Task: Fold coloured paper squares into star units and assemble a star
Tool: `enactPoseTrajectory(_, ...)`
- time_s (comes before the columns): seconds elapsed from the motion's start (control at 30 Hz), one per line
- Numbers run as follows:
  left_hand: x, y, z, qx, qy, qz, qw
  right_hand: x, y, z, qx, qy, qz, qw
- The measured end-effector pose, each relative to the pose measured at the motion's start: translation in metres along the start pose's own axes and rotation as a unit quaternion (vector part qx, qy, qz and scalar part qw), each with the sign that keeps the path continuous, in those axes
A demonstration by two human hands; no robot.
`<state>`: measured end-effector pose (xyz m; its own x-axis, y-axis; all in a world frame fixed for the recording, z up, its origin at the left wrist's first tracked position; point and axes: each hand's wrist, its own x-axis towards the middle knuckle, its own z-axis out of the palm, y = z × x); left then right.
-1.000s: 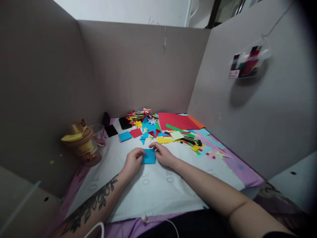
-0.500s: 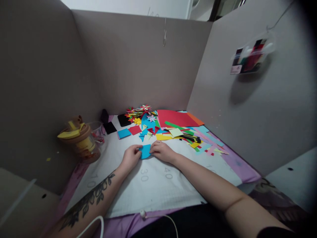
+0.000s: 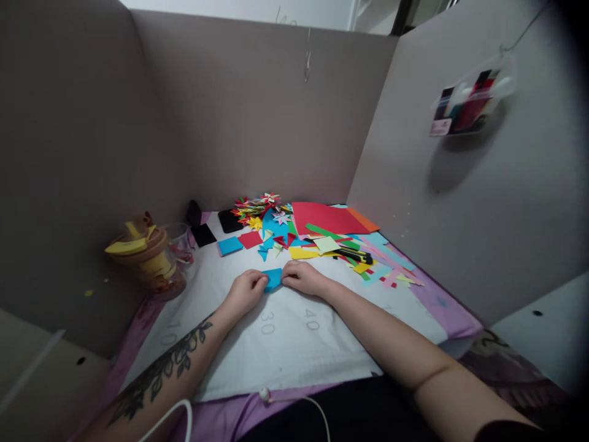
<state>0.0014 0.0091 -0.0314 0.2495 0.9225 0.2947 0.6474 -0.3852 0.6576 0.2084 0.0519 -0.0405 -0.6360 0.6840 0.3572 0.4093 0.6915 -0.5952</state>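
Note:
A small blue paper square lies folded on the white cutting mat, between my two hands. My left hand pinches its left edge with curled fingers. My right hand presses its right edge with fingers closed on the paper. Only a narrow part of the blue paper shows between the fingertips.
Behind the hands lie several coloured paper scraps, a red sheet, folded paper stars, a black-and-yellow cutter and a blue square. A jar with a yellow lid stands at the left. Grey partition walls enclose the desk.
The blue paper lay flat as a square; now it is folded smaller and my hands have drawn closer together on it.

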Motion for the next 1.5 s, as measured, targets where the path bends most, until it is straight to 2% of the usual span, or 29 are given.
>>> enactPoseTrajectory(0.2,-0.001,0.003,0.001,-0.028,0.008,-0.024,0.999,0.002,-0.002,0.006,0.008,0.047,0.029,0.998)
enactPoseTrajectory(0.37,-0.003,0.003,0.002,-0.094,0.049,-0.019,0.994,0.003,0.000,0.008,0.102,0.121,0.077,0.984)
enactPoseTrajectory(0.5,-0.002,0.007,-0.001,-0.144,0.085,-0.037,0.985,0.004,-0.003,0.010,0.249,0.156,0.119,0.948)
enactPoseTrajectory(0.63,-0.001,0.007,-0.002,-0.184,0.091,-0.048,0.978,0.004,-0.010,0.013,0.354,0.181,0.170,0.902)
enactPoseTrajectory(0.7,-0.001,0.007,-0.001,-0.199,0.091,-0.059,0.974,0.004,-0.014,0.014,0.362,0.206,0.179,0.891)
enactPoseTrajectory(0.9,-0.003,0.009,0.002,-0.211,0.102,-0.102,0.967,0.004,-0.023,0.016,0.354,0.273,0.152,0.882)
enactPoseTrajectory(1.1,-0.003,0.013,0.002,-0.272,0.118,-0.174,0.939,0.004,-0.035,0.015,0.354,0.305,0.151,0.871)
enactPoseTrajectory(1.5,-0.003,0.016,0.002,-0.310,0.128,-0.162,0.928,0.004,-0.037,0.017,0.373,0.318,0.162,0.857)
